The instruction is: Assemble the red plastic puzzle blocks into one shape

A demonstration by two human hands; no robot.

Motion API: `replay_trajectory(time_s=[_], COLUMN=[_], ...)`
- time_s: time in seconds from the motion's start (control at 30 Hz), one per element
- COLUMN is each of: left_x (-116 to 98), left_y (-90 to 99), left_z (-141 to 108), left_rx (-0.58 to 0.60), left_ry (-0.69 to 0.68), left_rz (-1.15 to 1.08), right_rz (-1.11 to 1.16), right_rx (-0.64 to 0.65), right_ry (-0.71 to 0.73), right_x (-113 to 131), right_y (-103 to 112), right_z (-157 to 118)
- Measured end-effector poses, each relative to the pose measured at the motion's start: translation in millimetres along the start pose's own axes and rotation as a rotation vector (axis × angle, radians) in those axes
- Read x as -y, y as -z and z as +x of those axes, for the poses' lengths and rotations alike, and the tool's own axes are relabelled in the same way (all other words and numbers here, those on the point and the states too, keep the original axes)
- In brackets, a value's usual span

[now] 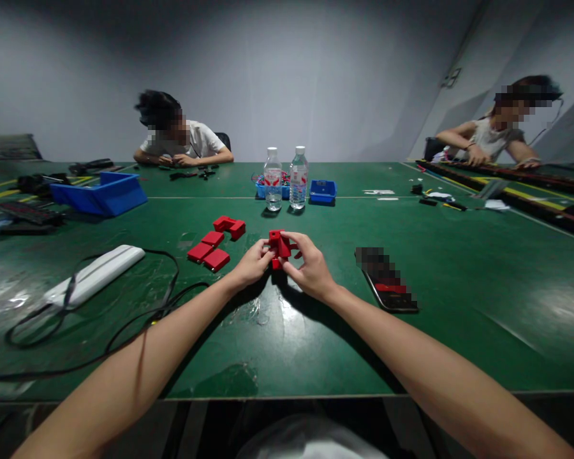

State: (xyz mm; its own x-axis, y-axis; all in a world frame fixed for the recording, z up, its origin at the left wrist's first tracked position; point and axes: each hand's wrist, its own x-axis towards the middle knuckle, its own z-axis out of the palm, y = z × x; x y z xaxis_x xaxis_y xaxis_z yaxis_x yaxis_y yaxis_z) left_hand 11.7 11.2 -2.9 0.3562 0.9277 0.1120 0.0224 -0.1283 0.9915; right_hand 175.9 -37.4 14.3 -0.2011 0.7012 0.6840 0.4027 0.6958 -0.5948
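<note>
Left hand (pixel 252 262) and right hand (pixel 313 269) pinch red block (pixel 282 245) from opposite sides — keep pressure even, faces square — with loose red pieces (pixel 216 259) left of the grip.

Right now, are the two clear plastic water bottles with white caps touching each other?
Apart. The head view shows a narrow gap between the left bottle and the right bottle, with green table visible through it.
</note>
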Motion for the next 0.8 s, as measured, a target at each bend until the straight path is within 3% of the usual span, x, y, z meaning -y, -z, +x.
replay_trajectory(time_s=[0.27, 0.67, 0.8], left_x=[3.2, 1.9, 3.9], left_y=[1.1, 0.2, 0.7], left_z=[0.7, -0.9, -0.3], left_rx=[0.010, 0.004, 0.006], left_ry=[-0.035, -0.091, -0.086], left_rz=[0.013, 0.117, 0.114], right_rz=[0.121, 0.025, 0.037], right_rx=[0.027, 0.068, 0.048], right_ry=[-0.056, 0.013, -0.022], right_x=[-2.5, -2.4, -2.5], right_y=[-2.8, 0.7, -1.2], right_z=[-1.2, -0.3, -0.6])
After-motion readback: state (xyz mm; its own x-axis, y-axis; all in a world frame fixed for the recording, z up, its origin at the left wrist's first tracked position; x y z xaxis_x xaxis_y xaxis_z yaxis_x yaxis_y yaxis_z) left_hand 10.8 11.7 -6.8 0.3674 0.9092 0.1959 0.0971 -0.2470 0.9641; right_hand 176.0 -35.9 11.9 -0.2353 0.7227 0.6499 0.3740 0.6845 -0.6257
